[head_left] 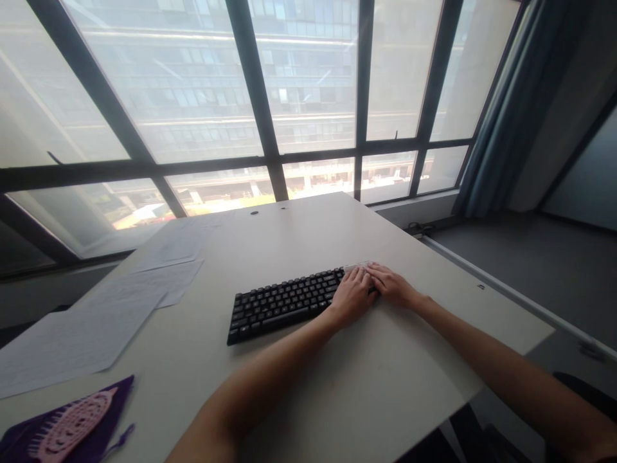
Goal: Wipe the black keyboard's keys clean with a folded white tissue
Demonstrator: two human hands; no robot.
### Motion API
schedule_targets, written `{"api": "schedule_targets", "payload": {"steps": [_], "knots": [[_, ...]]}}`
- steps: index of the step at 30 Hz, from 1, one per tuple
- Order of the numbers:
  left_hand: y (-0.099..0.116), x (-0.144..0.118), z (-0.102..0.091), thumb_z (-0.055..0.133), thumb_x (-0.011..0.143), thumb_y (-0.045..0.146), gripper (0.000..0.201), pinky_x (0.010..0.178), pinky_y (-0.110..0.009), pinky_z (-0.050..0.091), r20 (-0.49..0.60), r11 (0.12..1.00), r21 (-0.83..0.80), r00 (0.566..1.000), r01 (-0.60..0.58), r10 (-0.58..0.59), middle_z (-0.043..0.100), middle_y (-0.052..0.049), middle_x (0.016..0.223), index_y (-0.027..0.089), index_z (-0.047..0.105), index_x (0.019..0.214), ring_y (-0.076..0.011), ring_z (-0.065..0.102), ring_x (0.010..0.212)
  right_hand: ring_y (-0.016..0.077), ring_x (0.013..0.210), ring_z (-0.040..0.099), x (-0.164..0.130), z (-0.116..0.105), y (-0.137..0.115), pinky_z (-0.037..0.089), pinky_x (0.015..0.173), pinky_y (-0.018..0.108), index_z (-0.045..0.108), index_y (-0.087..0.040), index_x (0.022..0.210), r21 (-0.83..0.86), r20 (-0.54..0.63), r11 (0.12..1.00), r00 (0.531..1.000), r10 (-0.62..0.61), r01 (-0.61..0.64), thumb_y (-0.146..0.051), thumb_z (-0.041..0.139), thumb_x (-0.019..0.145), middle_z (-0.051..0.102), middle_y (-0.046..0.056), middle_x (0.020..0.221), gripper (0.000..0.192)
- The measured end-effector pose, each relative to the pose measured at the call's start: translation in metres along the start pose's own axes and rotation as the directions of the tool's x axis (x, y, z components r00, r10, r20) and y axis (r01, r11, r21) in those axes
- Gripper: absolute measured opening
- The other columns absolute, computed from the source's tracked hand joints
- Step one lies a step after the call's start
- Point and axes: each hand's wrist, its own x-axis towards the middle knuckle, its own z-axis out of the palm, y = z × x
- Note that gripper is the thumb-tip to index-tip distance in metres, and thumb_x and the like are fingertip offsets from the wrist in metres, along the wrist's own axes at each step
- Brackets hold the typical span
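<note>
Black plastic, the keyboard [289, 303] lies slightly askew on the pale table [385, 386], set right of the tabletop's middle, its long side running up toward the right; both hands meet at its right end. Reaching in from the lower centre, the left hand [353, 297] lies palm down over the last keys, fingers loosely together and flat, closed on nothing that can be seen; the right hand [393, 286] comes in from the lower right and rests just beside it, touching or nearly touching the left, its fingers stretched toward the keyboard's far corner, where a small pale edge shows; whether either hand pinches anything there is hidden by the fingers themselves. White paper sheets [91, 321] lie spread over the left part of the table, well apart from the keyboard, overlapping one another; at the near left corner a purple pouch [103, 421] lies with a pink brush [72, 427] on it, partly cut off by the frame. Beyond the far edge of the table stands a large window [299, 90] with dark frame bars, bright buildings outside; a blue curtain [506, 116] hangs at the right, above grey floor [530, 257]. Between hands and keyboard nothing intervenes.
</note>
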Motion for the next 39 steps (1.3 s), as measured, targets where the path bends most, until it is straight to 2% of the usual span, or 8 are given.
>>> {"api": "schedule_targets", "payload": {"steps": [2,12,20,27,34,39], "knots": [[-0.001,0.0,0.0,0.056,0.097,0.041,0.048,0.12,-0.045,0.034,-0.001,1.0,-0.002,1.0,-0.002,0.002,0.054,-0.02,0.147,0.01,0.053,0.134,-0.031,0.046,0.141,0.0262,0.144,0.044,0.003,0.0,0.0,0.033,0.123,0.048,0.057,-0.018,0.144,-0.019,-0.006,1.0,1.0,-0.017,0.017,-0.031,0.035,0.103,0.055,0.01,0.149,0.049],[0.0,0.001,0.005,0.053,0.098,0.037,0.057,0.12,-0.046,0.033,0.019,0.999,0.014,0.999,0.031,-0.031,0.049,-0.024,0.151,0.003,0.045,0.143,-0.0324,0.042,0.145,0.0268,0.148,0.037,0.004,0.011,-0.001,0.031,0.125,0.048,0.049,-0.011,0.15,-0.029,0.007,1.0,1.0,0.01,-0.01,-0.031,0.033,0.104,0.046,0.014,0.156,0.053],[0.002,0.0,0.004,0.057,0.094,0.032,0.05,0.118,-0.042,0.037,-0.033,0.998,-0.052,0.999,0.031,-0.032,0.058,-0.021,0.143,0.007,0.054,0.137,-0.028,0.05,0.139,0.026,0.148,0.038,-0.006,0.002,-0.011,0.031,0.124,0.047,0.049,-0.013,0.15,-0.027,0.021,1.0,1.0,0.015,-0.014,-0.031,0.032,0.105,0.045,0.013,0.156,0.052],[0.006,0.001,0.001,0.051,0.097,0.023,0.04,0.116,-0.041,0.041,-0.037,0.999,-0.038,0.999,0.001,-0.003,0.062,-0.019,0.139,0.008,0.059,0.132,-0.0254,0.054,0.135,0.0252,0.148,0.038,-0.017,0.001,-0.014,0.032,0.124,0.048,0.049,-0.013,0.15,-0.02,0.016,1.0,1.0,0.02,-0.02,-0.033,0.032,0.105,0.045,0.014,0.157,0.052],[0.006,-0.003,0.003,0.054,0.095,0.025,0.048,0.119,-0.041,0.037,-0.023,0.999,0.023,0.999,-0.047,0.047,0.058,-0.022,0.143,0.002,0.055,0.137,-0.0279,0.051,0.139,0.0251,0.15,0.034,-0.019,-0.002,-0.013,0.031,0.124,0.048,0.045,-0.009,0.152,-0.016,0.058,1.0,0.998,0.016,-0.015,-0.028,0.032,0.104,0.041,0.016,0.158,0.053],[0.003,-0.004,0.005,0.044,0.102,0.027,0.043,0.12,-0.041,0.037,-0.028,0.999,0.005,0.999,-0.033,0.033,0.058,-0.018,0.145,0.008,0.057,0.138,-0.0251,0.05,0.14,0.0264,0.151,0.032,-0.022,-0.002,-0.008,0.031,0.124,0.048,0.041,-0.015,0.155,0.003,0.078,1.0,0.997,-0.009,0.008,-0.028,0.039,0.102,0.037,0.012,0.161,0.055]]}}
